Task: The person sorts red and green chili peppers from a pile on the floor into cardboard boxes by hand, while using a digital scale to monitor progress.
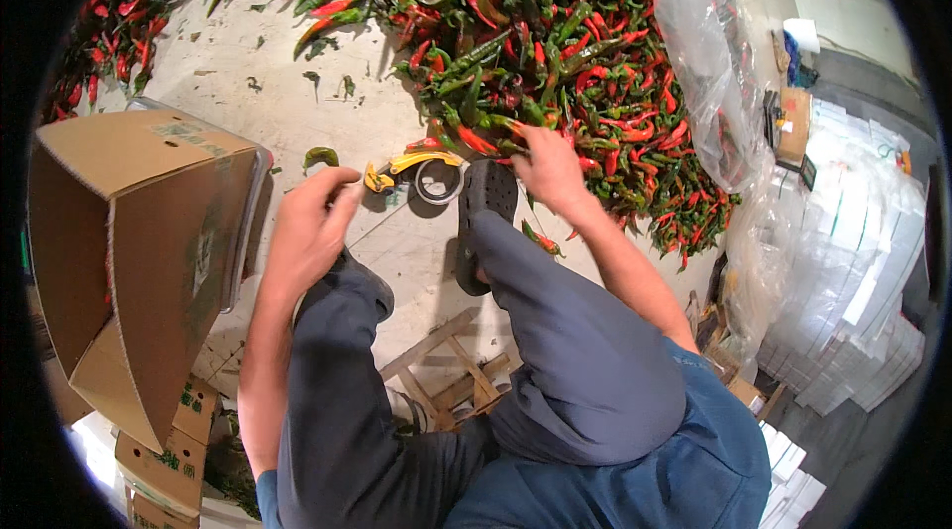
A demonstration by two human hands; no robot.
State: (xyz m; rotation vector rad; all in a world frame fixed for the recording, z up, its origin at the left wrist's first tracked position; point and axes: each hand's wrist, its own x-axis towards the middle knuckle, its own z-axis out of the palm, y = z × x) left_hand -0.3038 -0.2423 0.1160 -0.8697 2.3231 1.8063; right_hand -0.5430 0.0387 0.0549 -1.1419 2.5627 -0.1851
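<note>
A large heap of red and green chili peppers (535,43) lies ahead of me on the pale floor. My right hand (550,172) reaches its near edge, thumb and forefinger apart, beside a red pepper (478,140). My left hand (315,232) is over the floor at the left, fingers drawn together; what they hold, if anything, is hidden. Between the hands lies a yellow tape dispenser (426,161) with a roll of tape (436,180), next to my dark shoe (486,197). A curled green pepper (320,157) sits just beyond my left hand.
An open cardboard box (169,261) stands at my left, with more cartons (164,465) below it. Another pepper pile (124,18) is at far left. Clear plastic sheeting (709,63) edges the heap at right, beyond it stacked white boxes (843,261). A wooden frame (451,370) lies under me.
</note>
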